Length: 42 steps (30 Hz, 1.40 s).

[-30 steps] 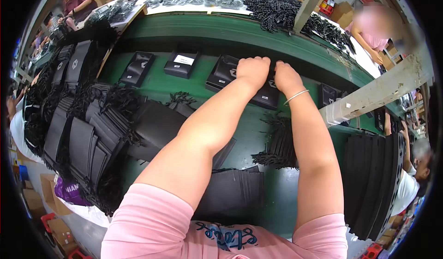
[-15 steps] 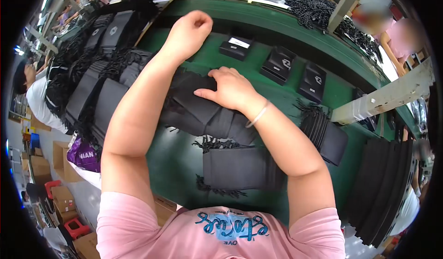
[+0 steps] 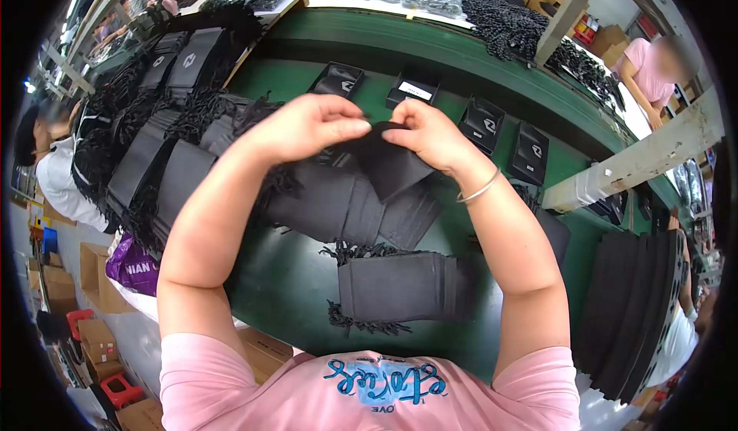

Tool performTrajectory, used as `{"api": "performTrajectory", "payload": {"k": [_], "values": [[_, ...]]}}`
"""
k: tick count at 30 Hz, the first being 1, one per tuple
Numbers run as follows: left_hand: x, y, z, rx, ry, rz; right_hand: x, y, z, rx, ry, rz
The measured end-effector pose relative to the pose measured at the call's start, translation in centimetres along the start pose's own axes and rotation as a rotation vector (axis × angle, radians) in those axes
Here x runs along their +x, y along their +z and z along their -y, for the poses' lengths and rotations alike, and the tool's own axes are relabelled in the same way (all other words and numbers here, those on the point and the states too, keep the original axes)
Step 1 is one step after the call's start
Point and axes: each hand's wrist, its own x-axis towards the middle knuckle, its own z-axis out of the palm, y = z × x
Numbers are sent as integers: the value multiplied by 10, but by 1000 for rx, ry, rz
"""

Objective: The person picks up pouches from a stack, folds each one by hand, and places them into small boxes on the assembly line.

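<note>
A black drawstring pouch point(image 3: 393, 168) hangs tilted between my two hands, above a pile of similar flat pouches. My right hand point(image 3: 430, 137) pinches its upper edge between thumb and fingers. On the other side of that edge, the thumb and fingers of my left hand point(image 3: 319, 130) close on the pouch; the exact grip is partly hidden. Beneath, overlapping black pouches point(image 3: 319, 200) lie fanned out on the green table point(image 3: 288, 277). Closer to my body rests another stack of black pouches point(image 3: 392, 286) with tangled cords at its left end.
Several black boxes with a pale logo, such as one box point(image 3: 530, 152), line the back of the table. More pouches point(image 3: 138, 162) are heaped at left. A pale metal post point(image 3: 615, 174) stands at right, near stacked black strips point(image 3: 626, 308). A co-worker point(image 3: 649, 70) sits across.
My left hand has come down from the back to meet my right hand. A pouch has been lifted off the pile and is now held up. A box formerly covered by my left arm shows.
</note>
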Motion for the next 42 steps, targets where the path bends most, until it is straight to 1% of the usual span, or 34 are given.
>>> {"api": "performTrajectory", "payload": {"k": [1,2,3,5,6,10,11,15,16,20,21,25,30,32,33,35,36,40,41,42], "values": [[0,15,-9,131,32,-15,-6,-6,1,-5,3,-12],[-1,30,-16,260,64,-34,-14,-11,4,121,27,-25],[2,43,-11,257,70,-32,-21,-14,8,246,49,-34],[8,66,5,447,591,-229,-34,-19,13,503,97,-49],[8,75,3,445,593,-226,-37,-23,13,503,97,-53],[2,101,-8,578,383,-136,-50,-33,8,316,148,-63],[2,104,-8,578,385,-132,-51,-34,6,317,148,-67],[7,112,-6,574,247,-73,-49,-37,0,9,87,-150],[10,113,-4,574,249,-72,-51,-39,3,9,87,-151],[26,108,11,162,182,-127,-69,-52,26,288,86,-27],[27,111,8,160,186,-123,-70,-54,26,285,88,-31],[33,130,-9,-277,326,-275,-77,-62,21,-59,181,-206],[75,129,-20,-315,312,-168,-85,-86,36,-106,167,-321],[101,122,-33,-176,239,-120,-74,-105,25,-291,41,-423],[116,121,-39,-179,240,-111,-66,-112,19,-292,47,-430],[145,120,-52,-190,370,-165,-48,-124,7,-383,-150,-661],[158,119,-52,-190,378,-161,-41,-128,-3,-387,-153,-667],[209,117,-29,144,423,-159,-12,-144,-41,-386,-28,-736],[215,118,-26,146,425,-158,-7,-145,-41,-385,-30,-739],[222,120,-22,192,388,-146,-4,-147,-41,-381,74,-690]]}}
